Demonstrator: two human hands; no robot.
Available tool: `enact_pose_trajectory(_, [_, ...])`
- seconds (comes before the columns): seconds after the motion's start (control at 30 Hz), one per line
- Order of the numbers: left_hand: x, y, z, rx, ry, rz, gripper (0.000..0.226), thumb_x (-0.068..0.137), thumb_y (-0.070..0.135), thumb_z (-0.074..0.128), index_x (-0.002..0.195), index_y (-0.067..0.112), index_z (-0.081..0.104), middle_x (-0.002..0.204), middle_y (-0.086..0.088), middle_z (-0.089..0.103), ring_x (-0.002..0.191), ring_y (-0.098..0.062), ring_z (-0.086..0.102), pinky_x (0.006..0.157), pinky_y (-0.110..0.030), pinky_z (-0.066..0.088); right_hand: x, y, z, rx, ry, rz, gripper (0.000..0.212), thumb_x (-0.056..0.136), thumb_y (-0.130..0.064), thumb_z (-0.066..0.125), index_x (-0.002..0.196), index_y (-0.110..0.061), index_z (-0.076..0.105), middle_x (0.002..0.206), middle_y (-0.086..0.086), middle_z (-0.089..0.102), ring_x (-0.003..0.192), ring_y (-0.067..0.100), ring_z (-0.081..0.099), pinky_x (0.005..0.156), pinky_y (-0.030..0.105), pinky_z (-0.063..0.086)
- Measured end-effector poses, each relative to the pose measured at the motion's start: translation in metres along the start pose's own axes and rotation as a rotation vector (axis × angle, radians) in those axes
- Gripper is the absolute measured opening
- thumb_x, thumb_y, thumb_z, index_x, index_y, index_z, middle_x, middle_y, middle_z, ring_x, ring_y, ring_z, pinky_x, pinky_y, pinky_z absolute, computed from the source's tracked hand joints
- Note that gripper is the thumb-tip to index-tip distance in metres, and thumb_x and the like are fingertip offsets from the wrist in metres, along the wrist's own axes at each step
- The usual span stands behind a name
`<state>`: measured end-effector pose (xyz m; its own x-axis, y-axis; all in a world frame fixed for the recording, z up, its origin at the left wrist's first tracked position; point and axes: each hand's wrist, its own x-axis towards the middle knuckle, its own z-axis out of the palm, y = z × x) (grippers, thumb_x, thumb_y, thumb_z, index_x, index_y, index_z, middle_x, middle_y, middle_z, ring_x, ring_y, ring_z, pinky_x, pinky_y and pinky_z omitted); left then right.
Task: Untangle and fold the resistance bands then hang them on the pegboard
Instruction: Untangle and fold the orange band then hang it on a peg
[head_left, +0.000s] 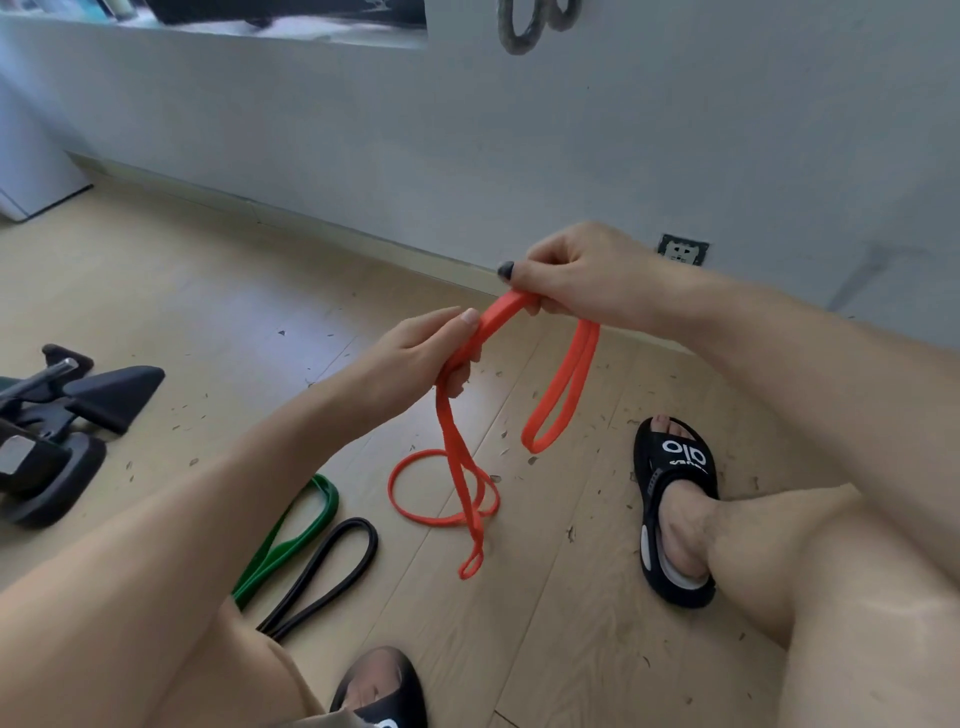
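An orange band (491, 325) stretches across the middle of the frame, held up between two hands above a pale wooden floor (260, 291). The left hand (423, 358) grips it from the lower left, thumb laid along the top of the strap and fingers curled beneath. The right hand (576, 275), higher and to the right, pinches the folded end with its fingers closed round it. From the left hand two strands hang down to the floor, where they cross a loose orange loop lying flat in the lower middle. From the right hand a doubled loop dangles free, its bottom clear of the boards.

In the lower left lie a green band (304, 527) and a black band (337, 564), side by side and each folded long; their near ends pass behind the person's left leg.

A foot in a black sandal (675, 499) stands at lower right, and a second sandal (384, 691) shows at the bottom edge. Dark exercise gear (62, 421) sits at the left edge. A wall socket (683, 250) is set low in the grey wall, right of the hands. Dark loops (535, 23) hang on the wall at the top edge.
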<state>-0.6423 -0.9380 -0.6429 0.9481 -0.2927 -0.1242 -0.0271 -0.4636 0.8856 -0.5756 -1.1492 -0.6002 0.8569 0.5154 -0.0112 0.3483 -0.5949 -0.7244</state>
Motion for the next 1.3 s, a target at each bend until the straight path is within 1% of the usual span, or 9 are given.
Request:
enact_pose_trajectory(0.13, [-0.001, -0.004, -0.005, 0.089, 0.044, 0.008, 0.040, 0.111, 0.034, 0.037, 0.089, 0.008, 0.058, 0.071, -0.001, 0.052, 0.068, -0.015, 0.050, 0.076, -0.040, 0.052, -0.001, 0.009, -0.013, 0.018, 0.096, 0.049, 0.048, 0.100, -0.049, 0.056, 0.073, -0.013, 0.073, 0.060, -0.005, 0.056, 0.061, 0.012, 0.049, 0.068, 0.032, 0.042])
enact_pose_trajectory(0.27, [0.000, 0.001, -0.001, 0.028, 0.079, 0.029, 0.039, 0.111, 0.030, 0.038, 0.085, 0.008, 0.056, 0.060, 0.006, 0.043, 0.059, -0.015, 0.040, 0.061, -0.026, 0.042, -0.003, 0.009, -0.011, -0.028, 0.040, 0.123, 0.049, 0.104, -0.048, 0.048, 0.075, -0.015, 0.069, 0.061, -0.003, 0.064, 0.055, 0.008, 0.053, 0.068, 0.030, 0.045])
enact_pose_trajectory(0.4, [0.000, 0.009, 0.004, -0.059, 0.076, 0.057, 0.039, 0.112, 0.029, 0.038, 0.086, 0.006, 0.056, 0.060, 0.006, 0.039, 0.055, -0.015, 0.038, 0.060, -0.029, 0.047, -0.003, -0.001, 0.003, 0.012, -0.044, 0.115, 0.054, 0.107, -0.052, 0.036, 0.090, -0.016, 0.072, 0.074, 0.001, 0.074, 0.060, 0.011, 0.060, 0.068, 0.032, 0.048])
enact_pose_trajectory(0.57, [-0.001, 0.010, 0.006, -0.078, 0.032, 0.048, 0.042, 0.112, 0.031, 0.038, 0.102, -0.002, 0.063, 0.064, 0.003, 0.040, 0.055, -0.012, 0.030, 0.050, -0.025, 0.026, -0.003, -0.012, 0.020, -0.050, -0.099, 0.001, 0.053, 0.105, -0.048, 0.044, 0.079, -0.012, 0.074, 0.066, -0.003, 0.062, 0.059, 0.010, 0.052, 0.063, 0.028, 0.043])
enact_pose_trajectory(0.7, [-0.006, 0.013, 0.002, -0.113, -0.031, 0.012, 0.040, 0.110, 0.036, 0.038, 0.099, 0.007, 0.064, 0.072, -0.004, 0.054, 0.058, -0.013, 0.044, 0.057, -0.026, 0.041, -0.005, -0.014, 0.013, -0.119, -0.049, -0.012, 0.049, 0.103, -0.048, 0.051, 0.072, -0.014, 0.068, 0.063, 0.001, 0.051, 0.053, 0.011, 0.041, 0.052, 0.024, 0.034])
enact_pose_trajectory(0.83, [-0.009, 0.011, -0.004, -0.107, -0.061, 0.020, 0.035, 0.110, 0.030, 0.042, 0.095, 0.003, 0.057, 0.067, -0.003, 0.042, 0.063, -0.018, 0.054, 0.089, -0.046, 0.060, -0.007, -0.013, 0.004, -0.092, 0.025, -0.008, 0.050, 0.102, -0.050, 0.052, 0.066, -0.018, 0.066, 0.058, -0.002, 0.045, 0.051, 0.012, 0.037, 0.050, 0.023, 0.030])
enact_pose_trajectory(1.0, [-0.009, 0.014, -0.002, -0.131, -0.023, 0.019, 0.032, 0.110, 0.025, 0.045, 0.098, 0.001, 0.062, 0.065, -0.002, 0.051, 0.050, -0.018, 0.039, 0.057, -0.030, 0.050, -0.007, -0.012, 0.002, -0.101, 0.019, 0.008, 0.051, 0.102, -0.050, 0.052, 0.070, -0.015, 0.069, 0.065, 0.003, 0.050, 0.057, 0.016, 0.041, 0.058, 0.031, 0.033])
enact_pose_trajectory(1.13, [-0.006, 0.011, -0.003, -0.181, -0.041, 0.010, 0.029, 0.108, 0.026, 0.048, 0.105, 0.004, 0.068, 0.083, -0.007, 0.072, 0.065, -0.019, 0.065, 0.073, -0.032, 0.059, -0.006, -0.009, -0.001, -0.111, 0.026, 0.020, 0.051, 0.101, -0.049, 0.054, 0.071, -0.012, 0.069, 0.064, 0.004, 0.049, 0.054, 0.013, 0.040, 0.056, 0.031, 0.032])
enact_pose_trajectory(1.3, [-0.007, 0.008, -0.007, -0.128, -0.073, -0.025, 0.034, 0.107, 0.031, 0.048, 0.101, 0.004, 0.066, 0.077, -0.005, 0.067, 0.069, -0.020, 0.061, 0.072, -0.029, 0.056, -0.005, -0.003, -0.005, -0.113, 0.057, 0.005, 0.049, 0.100, -0.050, 0.057, 0.069, -0.015, 0.071, 0.064, 0.005, 0.051, 0.057, 0.015, 0.042, 0.059, 0.032, 0.035])
